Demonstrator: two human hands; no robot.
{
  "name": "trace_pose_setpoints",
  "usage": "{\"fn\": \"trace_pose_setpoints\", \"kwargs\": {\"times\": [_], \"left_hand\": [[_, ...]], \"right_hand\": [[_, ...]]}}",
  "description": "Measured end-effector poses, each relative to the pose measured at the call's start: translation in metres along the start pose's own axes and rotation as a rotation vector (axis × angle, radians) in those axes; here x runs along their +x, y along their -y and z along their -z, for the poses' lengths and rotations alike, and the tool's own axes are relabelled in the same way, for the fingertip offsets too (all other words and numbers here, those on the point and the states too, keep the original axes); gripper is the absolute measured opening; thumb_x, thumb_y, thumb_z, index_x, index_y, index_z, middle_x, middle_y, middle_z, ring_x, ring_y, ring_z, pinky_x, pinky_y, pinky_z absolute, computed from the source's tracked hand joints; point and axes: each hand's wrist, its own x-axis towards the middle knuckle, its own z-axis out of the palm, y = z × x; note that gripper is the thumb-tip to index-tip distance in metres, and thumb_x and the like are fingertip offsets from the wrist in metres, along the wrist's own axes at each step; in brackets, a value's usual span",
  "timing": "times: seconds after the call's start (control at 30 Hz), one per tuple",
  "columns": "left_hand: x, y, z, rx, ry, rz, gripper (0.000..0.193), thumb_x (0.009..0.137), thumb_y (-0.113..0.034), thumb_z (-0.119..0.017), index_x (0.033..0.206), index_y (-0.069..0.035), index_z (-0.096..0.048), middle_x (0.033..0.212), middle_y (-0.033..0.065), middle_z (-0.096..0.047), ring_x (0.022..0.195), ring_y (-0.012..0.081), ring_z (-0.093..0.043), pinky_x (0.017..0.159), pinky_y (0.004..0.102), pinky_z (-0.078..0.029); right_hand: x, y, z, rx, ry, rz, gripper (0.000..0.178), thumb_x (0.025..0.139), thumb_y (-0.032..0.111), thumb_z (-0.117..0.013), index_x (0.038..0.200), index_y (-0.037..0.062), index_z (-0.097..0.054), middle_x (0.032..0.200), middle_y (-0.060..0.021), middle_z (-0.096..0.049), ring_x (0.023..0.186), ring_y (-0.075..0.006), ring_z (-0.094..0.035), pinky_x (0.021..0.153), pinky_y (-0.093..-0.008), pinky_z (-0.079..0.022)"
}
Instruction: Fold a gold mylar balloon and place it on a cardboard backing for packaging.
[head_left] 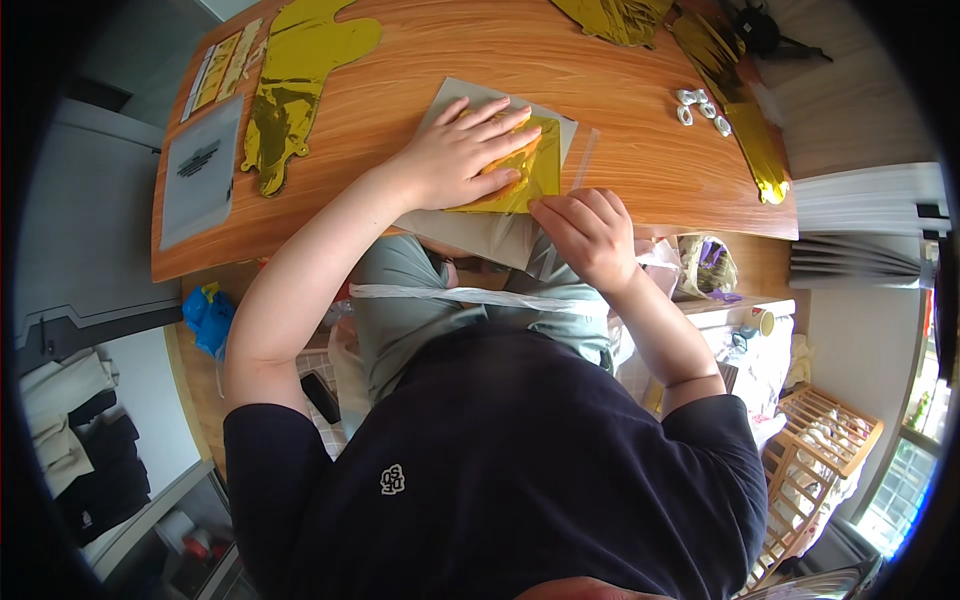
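One splayed hand [447, 168] touches glossy, squarish gold foil [546, 166]

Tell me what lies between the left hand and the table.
In the head view, the gold foil lies under the left hand, with a grey sheet beneath it, over the table.

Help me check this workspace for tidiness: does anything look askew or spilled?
The grey sheet beneath the left hand and gold foil looks askew: it sits angled and overhangs the wooden table. Nothing looks spilled.

Grey door [85, 190] left — slatted wooden crib [828, 432], bright window [905, 495] right.
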Motion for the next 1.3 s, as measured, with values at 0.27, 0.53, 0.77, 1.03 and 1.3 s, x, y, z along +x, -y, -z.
{"fn": "trace_pose_setpoints", "kwargs": {"times": [0.27, 0.53, 0.77, 1.03, 1.3], "left_hand": [[0.0, 0.001, -0.002, 0.015, -0.01, -0.01, 0.069, 0.103, -0.06, -0.047, 0.163, -0.028, -0.033, 0.17, 0.0041, -0.027, 0.159, 0.0284, -0.018, 0.127, 0.0546, -0.014], [-0.001, 0.0, -0.001, 0.022, 0.001, -0.003, 0.086, 0.093, -0.073, -0.054, 0.163, -0.028, -0.032, 0.171, 0.0039, -0.027, 0.159, 0.0283, -0.017, 0.127, 0.0559, -0.014], [0.001, -0.001, 0.0, 0.008, -0.003, -0.005, 0.093, 0.088, -0.076, -0.059, 0.163, -0.028, -0.032, 0.17, 0.004, -0.027, 0.159, 0.0287, -0.019, 0.128, 0.0557, -0.014], [0.0, 0.001, -0.001, 0.0, -0.008, -0.008, 0.092, 0.087, -0.072, -0.063, 0.163, -0.027, -0.033, 0.17, 0.0046, -0.027, 0.158, 0.0299, -0.02, 0.127, 0.0555, -0.014], [0.001, 0.0, 0.001, 0.004, -0.003, -0.015, 0.093, 0.088, -0.073, -0.062, 0.163, -0.027, -0.033, 0.171, 0.0053, -0.026, 0.158, 0.0304, -0.02, 0.127, 0.0559, -0.015]], "right_hand": [[0.006, 0.007, 0.013, 0.089, 0.127, -0.083, 0.039, 0.071, 0.008, -0.071, 0.11, 0.0065, -0.075, 0.107, -0.0037, -0.069, 0.09, -0.0218, -0.065, 0.079, -0.0361, -0.055], [0.0, 0.008, 0.025, 0.129, 0.2, -0.158, 0.041, 0.074, 0.001, -0.069, 0.114, 0.0061, -0.075, 0.12, -0.0043, -0.072, 0.112, -0.0252, -0.066, 0.092, -0.0386, -0.056], [-0.024, 0.008, 0.014, 0.258, 0.068, -0.272, 0.033, 0.083, -0.003, -0.075, 0.116, 0.0047, -0.075, 0.117, -0.0105, -0.074, 0.107, -0.0288, -0.071, 0.091, -0.0398, -0.058], [-0.02, 0.013, 0.009, 0.298, -0.026, -0.428, 0.029, 0.083, -0.001, -0.079, 0.111, 0.0062, -0.076, 0.108, -0.0111, -0.075, 0.1, -0.0288, -0.073, 0.087, -0.0378, -0.059], [-0.02, 0.013, 0.005, 0.265, -0.062, -0.387, 0.027, 0.08, 0.001, -0.083, 0.105, 0.0064, -0.075, 0.106, -0.0098, -0.075, 0.097, -0.0278, -0.073, 0.086, -0.0375, -0.059]]}}
